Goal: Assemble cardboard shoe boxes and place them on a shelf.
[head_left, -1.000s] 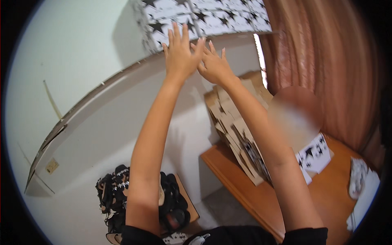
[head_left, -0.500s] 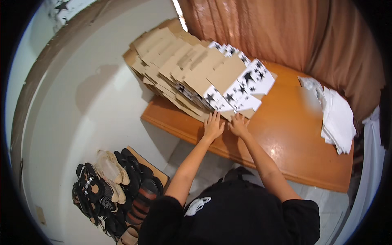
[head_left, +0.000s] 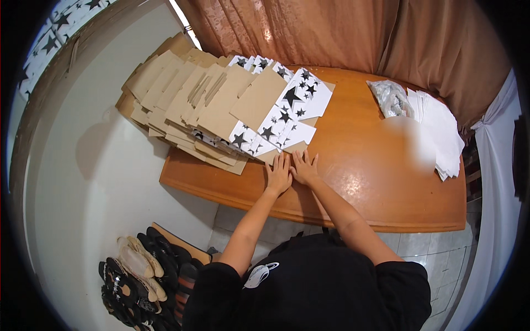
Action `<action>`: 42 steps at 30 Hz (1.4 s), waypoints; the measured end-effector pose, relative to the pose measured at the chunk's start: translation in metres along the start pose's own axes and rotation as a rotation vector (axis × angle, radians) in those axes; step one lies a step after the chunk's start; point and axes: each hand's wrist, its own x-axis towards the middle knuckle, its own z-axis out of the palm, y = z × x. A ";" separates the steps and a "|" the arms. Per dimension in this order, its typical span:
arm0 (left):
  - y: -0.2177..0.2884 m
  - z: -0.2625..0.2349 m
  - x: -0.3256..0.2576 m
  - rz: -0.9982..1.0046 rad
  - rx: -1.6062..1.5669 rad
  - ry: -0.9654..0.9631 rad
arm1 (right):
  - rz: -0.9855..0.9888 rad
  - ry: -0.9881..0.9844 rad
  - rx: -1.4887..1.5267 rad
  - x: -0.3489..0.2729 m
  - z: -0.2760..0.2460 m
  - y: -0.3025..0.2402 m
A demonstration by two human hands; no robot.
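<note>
A large fanned stack of flat cardboard pieces (head_left: 165, 91) lies across the left half of the brown wooden table (head_left: 353, 204). Most show plain brown sides. Toward the right, several white panels with black stars (head_left: 292, 105) face up. At the stack's near edge, my left hand (head_left: 279, 176) lies with fingers stretched forward, its fingertips at the lowest cardboard corner. Beside it my right hand (head_left: 304, 169) has its fingers spread, touching or nearly touching the same edge. The thumbs are close together, and neither hand grips anything.
Toward the table's right end lie a clear plastic bag (head_left: 392, 99) and a pile of white sheets (head_left: 439, 135). A brown curtain (head_left: 331, 36) hangs behind the table. Shoes and sandals (head_left: 146, 270) are gathered at the lower left, near the white wall (head_left: 72, 193).
The view has shifted, so the table and stack sit farther left in the picture. My hands are closer together, still at the stack's near edge.
</note>
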 end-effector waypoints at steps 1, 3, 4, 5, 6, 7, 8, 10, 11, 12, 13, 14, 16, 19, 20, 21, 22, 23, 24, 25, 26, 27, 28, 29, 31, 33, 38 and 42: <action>0.002 0.000 0.001 -0.019 -0.008 0.036 | 0.023 -0.037 -0.037 0.002 -0.002 0.000; 0.005 0.000 0.004 -0.038 -0.050 0.110 | 0.040 -0.033 -0.137 0.000 -0.004 0.004; 0.006 0.000 0.008 -0.044 -0.057 0.109 | 0.038 -0.038 -0.142 -0.001 -0.003 0.007; 0.005 0.000 0.012 -0.030 -0.039 0.143 | 0.038 0.010 -0.208 -0.002 -0.002 0.010; 0.007 0.000 0.015 -0.016 -0.021 0.175 | 0.037 0.057 -0.272 -0.004 -0.001 0.016; 0.011 0.002 0.019 -0.002 -0.003 0.152 | 0.011 0.115 -0.280 -0.006 0.001 0.026; 0.022 0.006 0.020 -0.007 -0.011 0.147 | 0.010 0.106 -0.284 -0.014 0.002 0.038; 0.040 0.004 0.029 0.036 -0.016 0.111 | 0.030 0.228 -0.178 -0.029 -0.001 0.069; 0.048 0.006 0.034 0.062 -0.005 0.124 | 0.050 0.224 -0.115 -0.039 -0.005 0.089; 0.055 0.006 0.040 0.068 -0.009 0.118 | 0.073 0.218 -0.053 -0.055 -0.018 0.110; 0.064 0.004 0.044 0.075 -0.033 0.158 | 0.124 0.168 -0.078 -0.070 -0.032 0.132; 0.074 0.000 0.048 0.083 -0.057 0.199 | 0.174 0.120 -0.102 -0.083 -0.047 0.156; 0.096 -0.005 0.062 0.062 0.000 0.185 | 0.335 0.171 -0.045 -0.105 -0.069 0.208; 0.128 -0.004 0.084 -0.005 -0.015 0.122 | 0.550 0.166 -0.280 -0.107 -0.093 0.262; 0.139 0.007 0.088 0.008 -0.023 0.111 | 0.567 0.158 -0.282 -0.103 -0.097 0.268; 0.148 0.023 0.090 0.021 -0.097 0.080 | 0.588 0.137 -0.282 -0.097 -0.101 0.264; 0.159 0.031 0.091 0.041 -0.169 0.046 | 0.616 0.117 -0.280 -0.094 -0.101 0.258; 0.170 0.039 0.089 0.059 -0.171 0.036 | 0.636 0.113 -0.276 -0.097 -0.103 0.252; 0.178 0.045 0.085 0.016 -0.184 0.114 | 0.526 0.216 -0.198 -0.099 -0.104 0.242; 0.184 0.048 0.080 -0.022 -0.194 0.192 | 0.419 0.323 -0.119 -0.103 -0.102 0.233; 0.189 0.050 0.077 -0.003 -0.192 0.182 | 0.440 0.324 -0.112 -0.102 -0.087 0.233; 0.194 0.046 0.072 -0.004 -0.090 0.152 | 0.405 0.310 -0.061 -0.100 -0.067 0.233; 0.195 0.041 0.068 -0.011 0.012 0.130 | 0.362 0.299 -0.013 -0.098 -0.060 0.229; 0.192 0.035 0.061 0.008 0.015 0.125 | 0.344 0.363 -0.082 -0.100 -0.053 0.226; 0.195 0.026 0.047 0.014 0.029 0.058 | 0.351 0.442 -0.091 -0.088 -0.029 0.241; 0.188 0.032 0.036 0.048 0.021 0.099 | 0.261 0.539 -0.208 -0.080 -0.026 0.241; 0.176 0.031 0.027 0.118 -0.019 0.177 | 0.070 0.412 -0.624 -0.067 -0.017 0.250; 0.178 0.031 0.028 0.104 -0.026 0.238 | 0.234 0.438 -0.508 -0.053 -0.009 0.240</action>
